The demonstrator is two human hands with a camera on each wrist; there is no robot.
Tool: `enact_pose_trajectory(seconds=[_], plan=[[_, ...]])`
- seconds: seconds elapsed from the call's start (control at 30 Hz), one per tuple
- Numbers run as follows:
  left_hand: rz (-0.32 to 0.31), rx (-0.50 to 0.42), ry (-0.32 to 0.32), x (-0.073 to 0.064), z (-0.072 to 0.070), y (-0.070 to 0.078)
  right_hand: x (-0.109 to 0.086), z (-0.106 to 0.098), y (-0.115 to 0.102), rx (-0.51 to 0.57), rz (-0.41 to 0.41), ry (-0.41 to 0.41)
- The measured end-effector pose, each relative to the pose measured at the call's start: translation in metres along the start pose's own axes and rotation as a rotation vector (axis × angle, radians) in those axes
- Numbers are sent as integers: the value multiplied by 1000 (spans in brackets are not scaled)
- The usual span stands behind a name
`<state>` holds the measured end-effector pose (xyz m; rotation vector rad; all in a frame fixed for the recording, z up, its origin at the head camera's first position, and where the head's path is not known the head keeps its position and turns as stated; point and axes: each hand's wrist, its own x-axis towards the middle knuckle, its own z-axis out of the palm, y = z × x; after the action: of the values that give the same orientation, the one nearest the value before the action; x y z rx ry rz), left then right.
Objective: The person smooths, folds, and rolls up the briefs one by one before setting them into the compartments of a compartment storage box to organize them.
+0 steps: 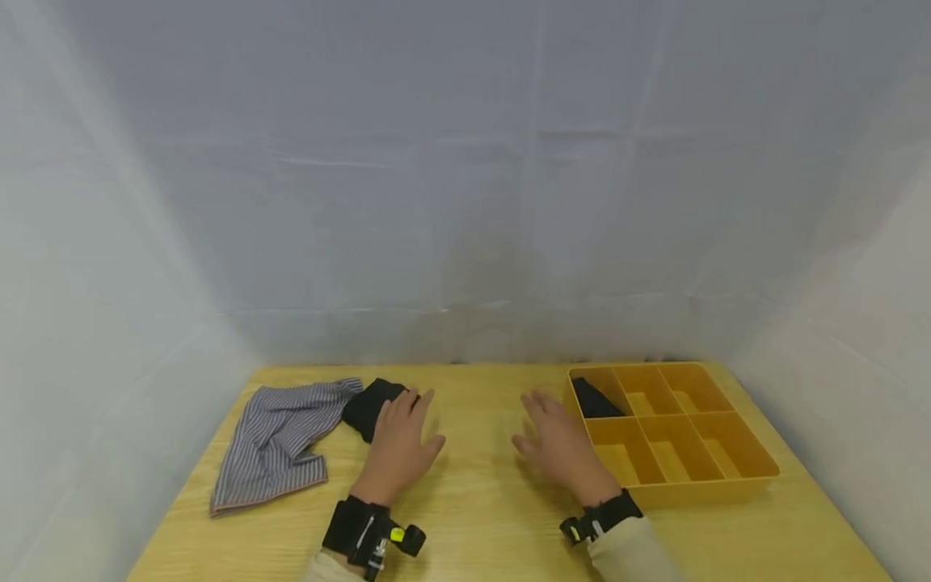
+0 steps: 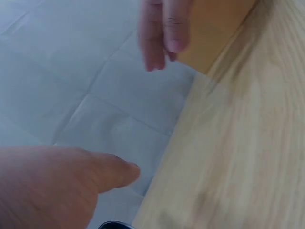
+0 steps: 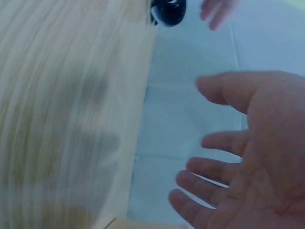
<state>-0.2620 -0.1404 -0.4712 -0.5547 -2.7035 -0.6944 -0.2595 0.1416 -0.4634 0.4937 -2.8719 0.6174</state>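
Observation:
My left hand (image 1: 396,453) is over the table at the centre left, fingers extended and thumb out to the side, holding nothing. Just beyond it lies a bunched black cloth (image 1: 367,408), partly hidden by the fingers; whether they touch it I cannot tell. A grey striped cloth (image 1: 280,444) with an orange edge lies crumpled farther left, against the black one. My right hand (image 1: 567,449) hovers left of a yellow box (image 1: 698,491) with several compartments. Its fingers are spread and the palm (image 3: 276,162) is bare. A folded black cloth (image 1: 595,400) sits in the box's back left compartment.
A light wood table (image 1: 476,501) lies beneath everything. Pale sheeting (image 1: 480,202) rises behind it and along both sides. Each wrist wears a black strap (image 1: 356,529) with a small camera.

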Motion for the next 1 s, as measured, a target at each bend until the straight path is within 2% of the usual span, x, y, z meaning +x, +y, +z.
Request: enact_pose_trajectory(seconds=[0.1,0.17,0.4,0.6,0.73,0.9,1.0], plan=[[-53,-49,-31,-5,1,1,-5,4,-1,12,4,-26],[-59,-70,-33,-6,-1,2,-8,4,-3,20,7,-28],[-59,-53,-37,-5,-6,1,-6,3,-6,18,1,-6],[-79,-87,-68,-7,-8,4,-5,3,-10,34,-5,-29],[-73,-98,-61,-9,-8,4,-6,3,-13,55,-4,-49],[-113,-113,-21,-12,-11,-5,-7,3,-13,67,22,-104],[-137,-138,-23,-10,-26,-15,-8,2,-12,38,48,-157]])
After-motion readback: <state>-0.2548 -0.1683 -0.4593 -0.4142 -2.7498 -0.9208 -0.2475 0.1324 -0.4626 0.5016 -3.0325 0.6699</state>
